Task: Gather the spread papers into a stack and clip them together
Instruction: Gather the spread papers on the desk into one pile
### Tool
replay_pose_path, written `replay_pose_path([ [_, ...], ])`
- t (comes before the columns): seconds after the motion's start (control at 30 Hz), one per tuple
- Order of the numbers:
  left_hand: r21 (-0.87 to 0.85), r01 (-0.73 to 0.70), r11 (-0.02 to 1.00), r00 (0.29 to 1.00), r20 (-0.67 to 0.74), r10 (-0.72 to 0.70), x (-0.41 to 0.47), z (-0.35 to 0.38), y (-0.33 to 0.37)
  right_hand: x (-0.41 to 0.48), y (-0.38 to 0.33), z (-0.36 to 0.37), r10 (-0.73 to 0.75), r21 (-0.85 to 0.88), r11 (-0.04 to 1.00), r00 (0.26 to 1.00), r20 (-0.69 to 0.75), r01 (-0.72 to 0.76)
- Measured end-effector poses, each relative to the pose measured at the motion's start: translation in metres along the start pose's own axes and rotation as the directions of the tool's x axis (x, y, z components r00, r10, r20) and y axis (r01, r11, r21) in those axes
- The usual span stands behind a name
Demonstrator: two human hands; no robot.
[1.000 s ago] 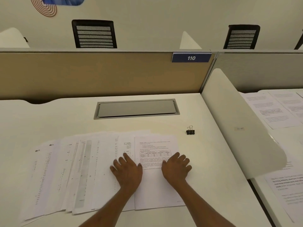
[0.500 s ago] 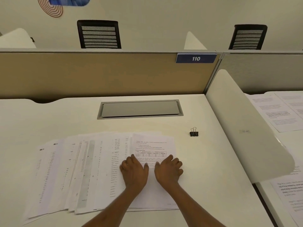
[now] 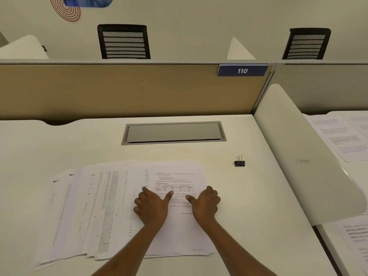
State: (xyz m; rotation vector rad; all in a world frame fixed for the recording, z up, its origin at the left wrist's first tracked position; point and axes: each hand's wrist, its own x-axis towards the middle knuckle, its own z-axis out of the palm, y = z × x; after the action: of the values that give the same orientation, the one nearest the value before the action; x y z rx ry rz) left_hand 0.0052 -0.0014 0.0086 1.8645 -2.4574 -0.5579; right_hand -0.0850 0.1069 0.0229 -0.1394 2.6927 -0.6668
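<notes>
Several printed white papers [image 3: 95, 208] lie fanned out, overlapping, across the near part of the white desk [image 3: 59, 144]. The rightmost sheet [image 3: 177, 176], with text and a small table, lies on top. My left hand [image 3: 152, 209] rests flat on this sheet's left edge, thumb pointing right. My right hand [image 3: 205, 203] presses flat near its right edge, thumb pointing left. Neither hand grips anything. A small black binder clip [image 3: 239, 161] stands on the desk to the right of the papers, apart from them and from my hands.
A grey cable hatch [image 3: 173, 133] is set into the desk behind the papers. A tan partition [image 3: 119, 88] with a "110" label closes the back. A curved white divider [image 3: 298, 156] bounds the right side, and beyond it lie other printed sheets [image 3: 342, 136].
My hands came close together over the top sheet, then spread toward its two side edges. The top sheet slid left over its neighbours. The clip stayed put.
</notes>
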Motion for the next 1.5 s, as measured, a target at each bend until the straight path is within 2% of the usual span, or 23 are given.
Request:
replay_pose_path([
  [0.17, -0.192, 0.129, 0.973, 0.988, 0.114, -0.109, 0.018, -0.008, -0.004, 0.003, 0.001, 0.000, -0.011, 0.022, 1.000, 1.000, 0.006, 0.010],
  [0.27, -0.341, 0.148, 0.928, 0.978, 0.189, -0.086, 0.028, -0.012, -0.010, 0.005, 0.005, -0.001, -0.036, 0.080, 0.996, 0.999, 0.010, 0.035],
  [0.37, -0.494, 0.164, 0.854, 0.960, 0.277, -0.024, 0.032, -0.017, -0.017, 0.003, 0.008, -0.003, -0.066, -0.028, 0.997, 0.998, -0.024, 0.066],
  [0.43, -0.512, 0.165, 0.843, 0.958, 0.286, -0.014, 0.032, -0.021, -0.019, 0.000, 0.008, -0.004, -0.059, -0.136, 0.989, 0.998, -0.038, 0.053],
  [0.57, -0.464, 0.137, 0.875, 0.970, 0.244, -0.023, 0.026, -0.028, -0.021, -0.006, -0.002, -0.002, -0.006, -0.153, 0.988, 1.000, 0.002, 0.006],
  [0.67, -0.568, 0.170, 0.805, 0.967, 0.253, -0.026, 0.022, -0.027, -0.023, -0.005, -0.012, 0.000, 0.033, -0.076, 0.997, 0.999, 0.015, -0.032],
  [0.77, -0.600, 0.152, 0.785, 0.972, 0.235, -0.009, 0.022, -0.028, -0.023, 0.000, -0.016, 0.000, -0.005, -0.059, 0.998, 0.999, 0.044, 0.007],
  [0.83, -0.608, 0.134, 0.782, 0.973, 0.231, 0.013, 0.022, -0.028, -0.023, 0.005, -0.016, -0.001, 0.023, 0.096, 0.995, 0.996, 0.086, -0.031],
  [0.9, -0.601, 0.119, 0.791, 0.972, 0.233, 0.031, 0.024, -0.027, -0.026, 0.009, -0.016, -0.003, 0.049, 0.203, 0.977, 0.991, 0.124, -0.073],
  [1.0, -0.606, 0.116, 0.787, 0.971, 0.237, 0.039, 0.026, -0.027, -0.027, 0.010, -0.015, -0.004, 0.030, 0.207, 0.976, 0.985, 0.167, -0.065],
  [1.03, -0.574, 0.095, 0.813, 0.975, 0.217, 0.039, 0.027, -0.027, -0.027, 0.010, -0.014, -0.003, 0.021, 0.210, 0.976, 0.986, 0.165, -0.056],
  [1.13, -0.217, 0.014, 0.976, 0.993, 0.116, 0.011, 0.030, -0.027, -0.029, 0.007, -0.013, 0.000, 0.004, 0.227, 0.973, 0.989, 0.149, -0.039],
  [1.17, -0.124, 0.014, 0.992, 0.995, 0.099, -0.001, 0.030, -0.028, -0.031, 0.006, -0.013, 0.001, 0.001, 0.229, 0.973, 0.990, 0.142, -0.033],
  [1.23, -0.040, 0.016, 0.999, 0.997, 0.082, -0.012, 0.030, -0.028, -0.035, 0.002, -0.014, 0.002, -0.009, 0.216, 0.976, 0.993, 0.119, -0.017],
  [1.5, 0.005, 0.133, 0.991, 0.989, 0.059, -0.133, 0.034, -0.033, -0.033, -0.008, -0.022, 0.007, -0.073, 0.218, 0.974, 0.997, 0.013, 0.068],
])
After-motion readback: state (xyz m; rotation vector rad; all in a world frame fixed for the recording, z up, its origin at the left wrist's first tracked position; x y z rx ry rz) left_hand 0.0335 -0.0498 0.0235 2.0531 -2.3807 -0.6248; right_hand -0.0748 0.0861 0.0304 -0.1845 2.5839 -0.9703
